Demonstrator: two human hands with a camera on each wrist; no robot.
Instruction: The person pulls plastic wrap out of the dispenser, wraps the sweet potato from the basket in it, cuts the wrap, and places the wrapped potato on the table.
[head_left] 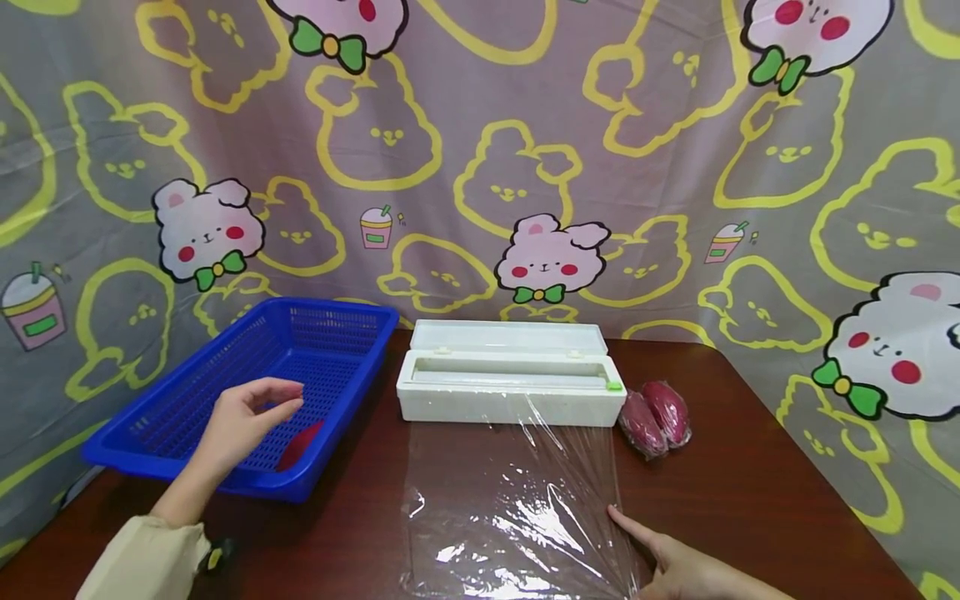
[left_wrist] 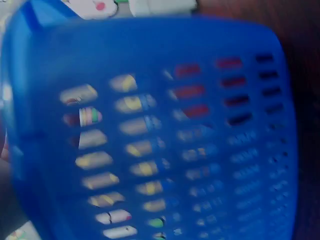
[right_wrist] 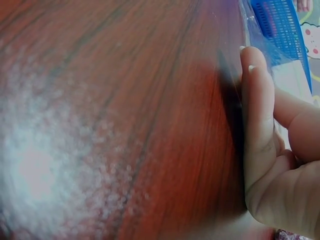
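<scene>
My left hand (head_left: 251, 417) hovers over the near part of a blue plastic basket (head_left: 386, 329), its thumb and fingers curved with a gap between them and nothing held. Below it, a red thing (head_left: 302, 446) lies in the basket, partly hidden by the basket's near wall. A sheet of cling film (head_left: 487, 508) stretches over the table toward me from a white cling film dispenser (head_left: 513, 406) with its lid up. At the film's near right edge is my right hand (head_left: 678, 571), index finger extended and touching the film. In the right wrist view, the fingers (right_wrist: 260, 105) look straight, low against the table.
Two purplish-red oblong things (head_left: 654, 417), wrapped in clear film, lie just right of the dispenser. A green slider (head_left: 614, 386) sits at the dispenser's right end. Behind the brown table (head_left: 750, 467) hangs a patterned curtain (head_left: 465, 108).
</scene>
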